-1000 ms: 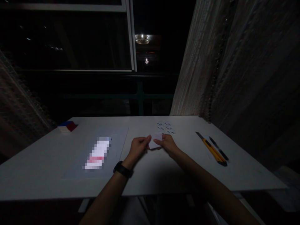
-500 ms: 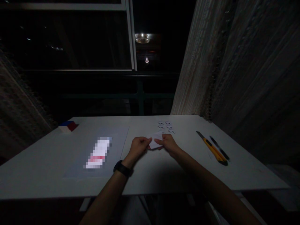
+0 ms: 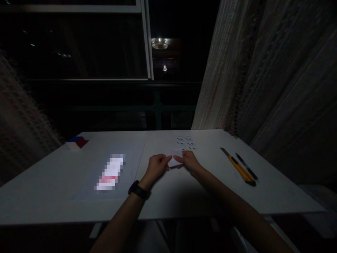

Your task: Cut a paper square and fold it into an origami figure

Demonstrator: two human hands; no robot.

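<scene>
A small white piece of paper [image 3: 176, 161] is held between both hands, just above the table. My left hand [image 3: 157, 167], with a dark watch on its wrist, pinches the paper's left edge between thumb and fingers. On the other side my right hand [image 3: 191, 162] grips it, thumb on top and fingers beneath. The two thumb tips nearly meet over the paper. Just beyond the hands lie several small white paper pieces with dark marks [image 3: 188, 143], set out in rows.
A yellow box cutter [image 3: 240, 169] and a dark pen [image 3: 246, 167] lie on the right of the white table [image 3: 197, 207]. To the left, a bright blurred-out phone-like object [image 3: 110, 172] rests on a paper sheet [image 3: 84, 191]. A coloured cube [image 3: 76, 142] sits at the far left.
My left thumb has shifted slightly right over the paper, closer to the right thumb. Both hands still hold the paper in nearly the same place.
</scene>
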